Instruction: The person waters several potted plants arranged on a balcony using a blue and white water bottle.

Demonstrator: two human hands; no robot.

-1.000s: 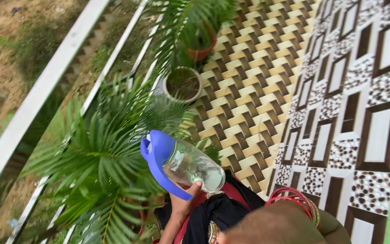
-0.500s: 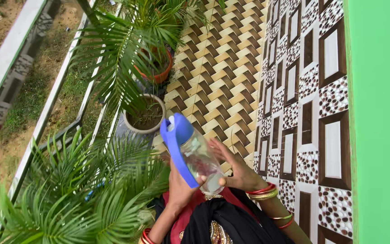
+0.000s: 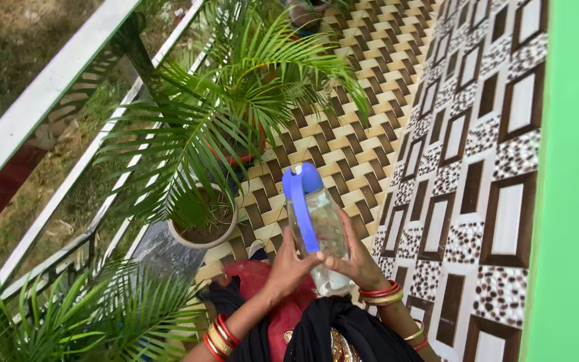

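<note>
Looks like a home balcony or veranda

Patterned floor tiles (image 3: 343,134) under the hands, potted palms (image 3: 229,114) just left of them along a railing (image 3: 55,87), green wall (image 3: 571,201) to the right.

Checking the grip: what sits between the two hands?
In the head view, the clear bottle with blue cap and strap sits between the left hand and right hand, both touching it.

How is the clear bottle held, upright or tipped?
Roughly upright: the bottle has its blue cap on top, with the left hand and right hand gripping its lower half.
</note>
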